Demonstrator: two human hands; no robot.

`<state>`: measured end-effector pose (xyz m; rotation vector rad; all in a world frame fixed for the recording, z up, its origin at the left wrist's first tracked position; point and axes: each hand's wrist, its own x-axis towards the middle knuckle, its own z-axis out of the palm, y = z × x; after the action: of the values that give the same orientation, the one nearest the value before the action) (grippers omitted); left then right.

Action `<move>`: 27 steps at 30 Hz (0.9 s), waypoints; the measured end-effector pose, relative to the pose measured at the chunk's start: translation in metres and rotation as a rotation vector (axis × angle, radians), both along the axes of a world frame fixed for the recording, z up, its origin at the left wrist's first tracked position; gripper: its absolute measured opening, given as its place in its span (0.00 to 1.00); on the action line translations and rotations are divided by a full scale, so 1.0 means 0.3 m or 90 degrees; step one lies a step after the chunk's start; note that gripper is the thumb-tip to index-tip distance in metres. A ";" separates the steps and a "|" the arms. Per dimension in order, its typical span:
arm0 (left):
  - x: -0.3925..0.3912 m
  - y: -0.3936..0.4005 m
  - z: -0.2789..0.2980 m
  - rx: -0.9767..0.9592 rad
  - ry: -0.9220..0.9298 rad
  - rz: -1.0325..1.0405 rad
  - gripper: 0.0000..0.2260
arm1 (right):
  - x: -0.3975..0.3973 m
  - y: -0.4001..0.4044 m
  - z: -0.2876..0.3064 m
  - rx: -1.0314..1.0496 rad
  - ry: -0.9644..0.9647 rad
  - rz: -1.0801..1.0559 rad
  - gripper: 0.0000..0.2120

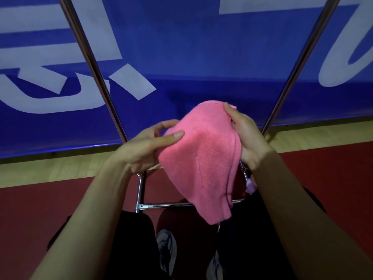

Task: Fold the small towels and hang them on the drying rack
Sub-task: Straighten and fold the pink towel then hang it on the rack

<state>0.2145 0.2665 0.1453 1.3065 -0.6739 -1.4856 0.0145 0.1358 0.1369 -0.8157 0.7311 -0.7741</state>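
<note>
Your arms: both reach out from the bottom of the view, over your dark trousers and grey shoes.
Left hand: your left hand pinches the left edge of the pink towel, thumb on top, fingers curled behind.
Right hand: your right hand grips the right edge, thumb pressed on the top corner.
Where the towel is: you hold it up in the air between both hands, above the low bars of the drying rack. It looks folded over already, with layered edges on the right side. It is not on the rack yet.
What could go wrong: the layers could slide apart if one hand lets go too soon. The hanging bottom end could swing and open the fold. If you drop it, it falls to the red floor.
Hard to see: the top rail of the rack is out of view; only two slanted poles and the low frame show. A bit of pale purple cloth peeks out by your right wrist, and I cannot tell what it is. White letters on the blue banner are cut off.
</note>
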 end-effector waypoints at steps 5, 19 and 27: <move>-0.012 -0.007 0.017 -0.085 0.010 0.086 0.30 | 0.002 -0.003 -0.016 -0.015 0.019 -0.008 0.19; 0.012 -0.001 -0.013 -0.375 -0.410 0.198 0.07 | 0.013 -0.025 -0.034 -0.254 0.015 -0.053 0.07; 0.042 0.012 -0.006 -0.328 -0.420 0.154 0.05 | 0.007 -0.009 -0.052 -0.392 0.109 -0.062 0.11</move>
<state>0.2270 0.2701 0.1435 1.3923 -1.1798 -0.6015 0.0167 0.1331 0.1214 -1.4221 0.6934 -1.0470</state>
